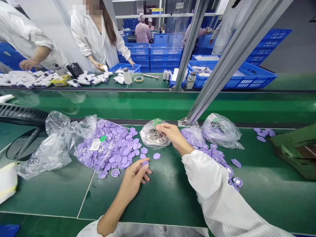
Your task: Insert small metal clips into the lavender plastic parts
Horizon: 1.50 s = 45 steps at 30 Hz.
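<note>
Held between the thumb and fingers of my left hand [135, 176] is a small purple plastic piece [145, 163], just above the green table. My right hand [172, 133] reaches into an open clear bag of small metal parts [156, 136]; its fingertips are pressed together at the parts, and what they pinch is too small to make out. To the left, a heap of purple plastic pieces [123, 148] spills from a large clear bag [86, 144]. Beside my right forearm lie more purple pieces [219, 158], several showing their inner side.
A black fan [22, 115] stands at the left by crumpled plastic. Another clear bag [221, 131] lies at the right, near a green cloth-like item [296, 151]. A metal post [217, 59] rises beyond my right hand. People in white work across the green conveyor [123, 103] near blue crates [161, 54].
</note>
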Each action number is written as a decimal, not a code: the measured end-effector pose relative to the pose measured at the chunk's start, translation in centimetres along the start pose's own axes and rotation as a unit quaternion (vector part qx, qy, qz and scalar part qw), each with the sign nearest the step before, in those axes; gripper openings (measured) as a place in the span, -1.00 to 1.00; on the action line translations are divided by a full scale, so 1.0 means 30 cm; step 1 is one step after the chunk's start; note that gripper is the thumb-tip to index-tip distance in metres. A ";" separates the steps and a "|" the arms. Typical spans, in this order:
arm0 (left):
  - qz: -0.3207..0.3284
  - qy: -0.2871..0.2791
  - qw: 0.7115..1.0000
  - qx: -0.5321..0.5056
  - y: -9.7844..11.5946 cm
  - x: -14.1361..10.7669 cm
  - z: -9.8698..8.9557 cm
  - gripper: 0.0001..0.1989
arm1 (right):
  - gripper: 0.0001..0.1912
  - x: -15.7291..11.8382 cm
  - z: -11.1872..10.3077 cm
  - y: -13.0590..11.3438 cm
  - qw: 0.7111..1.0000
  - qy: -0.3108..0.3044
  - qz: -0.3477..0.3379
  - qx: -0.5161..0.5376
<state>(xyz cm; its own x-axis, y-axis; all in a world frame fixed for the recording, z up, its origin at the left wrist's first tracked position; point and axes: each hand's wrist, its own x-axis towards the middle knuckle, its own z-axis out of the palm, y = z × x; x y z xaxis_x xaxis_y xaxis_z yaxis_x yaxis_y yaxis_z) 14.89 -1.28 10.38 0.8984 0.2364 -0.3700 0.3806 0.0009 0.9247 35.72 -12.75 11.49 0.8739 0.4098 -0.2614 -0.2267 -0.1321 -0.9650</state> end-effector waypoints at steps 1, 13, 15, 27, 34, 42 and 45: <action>-0.006 -0.005 1.000 -0.010 0.004 0.004 -0.001 -0.45 | -0.74 -0.005 0.000 -0.007 0.999 -0.007 0.024 0.026; -0.018 -0.026 0.999 -0.011 -0.010 0.021 -0.006 -0.45 | -0.88 -0.021 0.011 -0.016 0.993 -0.060 0.050 0.084; -0.017 -0.027 0.999 -0.006 -0.006 0.019 -0.004 -0.47 | -0.84 -0.014 0.006 0.003 0.999 -0.043 0.001 0.007; -0.016 -0.033 0.999 -0.017 -0.031 0.028 -0.008 -0.48 | -0.76 -0.036 -0.008 0.059 0.975 -0.036 -0.154 -0.154; -0.027 -0.025 0.999 -0.021 -0.021 0.027 -0.007 -0.47 | -0.79 -0.025 -0.002 0.069 0.998 -0.035 -0.041 -0.008; -0.048 -0.016 0.997 -0.059 0.012 0.021 -0.008 -0.46 | -0.69 -0.154 -0.036 -0.027 0.993 -0.056 0.042 0.092; -0.060 -0.025 0.994 -0.082 0.030 0.022 0.004 -0.46 | -0.67 -0.259 -0.050 0.005 0.987 -0.090 0.065 0.118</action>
<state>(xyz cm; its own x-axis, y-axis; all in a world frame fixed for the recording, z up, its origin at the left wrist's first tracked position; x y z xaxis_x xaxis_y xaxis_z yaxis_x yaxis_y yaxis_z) 15.84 -1.24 10.95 0.8598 0.1758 -0.4794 0.4491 0.1865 0.8738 29.53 -17.32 13.41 0.7450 0.5601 -0.3624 -0.4442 0.0112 -0.8959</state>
